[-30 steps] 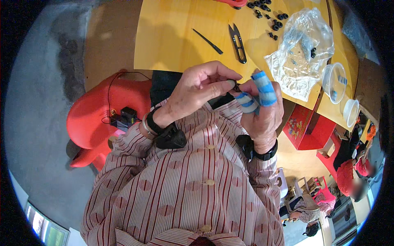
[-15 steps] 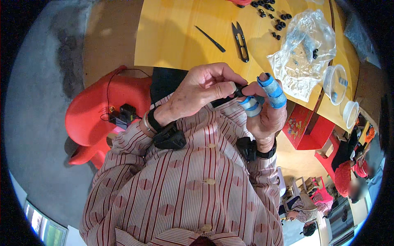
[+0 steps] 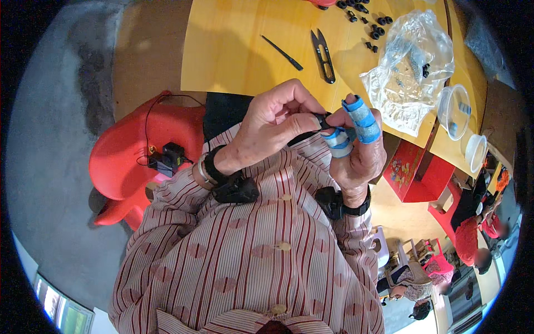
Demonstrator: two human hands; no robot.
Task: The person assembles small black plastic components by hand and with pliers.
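Observation:
My left hand [image 3: 275,125] and my right hand [image 3: 359,147] meet in front of my chest, just below the edge of the yellow table [image 3: 239,44]. Together their fingertips pinch a small black part [image 3: 321,120]. Two fingers of my right hand are wrapped in blue tape. Each wrist carries a black band with a small black device. My striped shirt fills the lower part of the view.
On the table lie black thread snips [image 3: 324,55], a thin black tool [image 3: 282,53], several small black parts [image 3: 367,22], a clear plastic bag [image 3: 414,67] and two clear cups [image 3: 453,108]. A red chair [image 3: 133,161] with a black charger stands on the left. Other people sit far right.
Both hands have stayed together on the small black part, shifting slightly as the view moved; my left fingers have curled a little closer over it.

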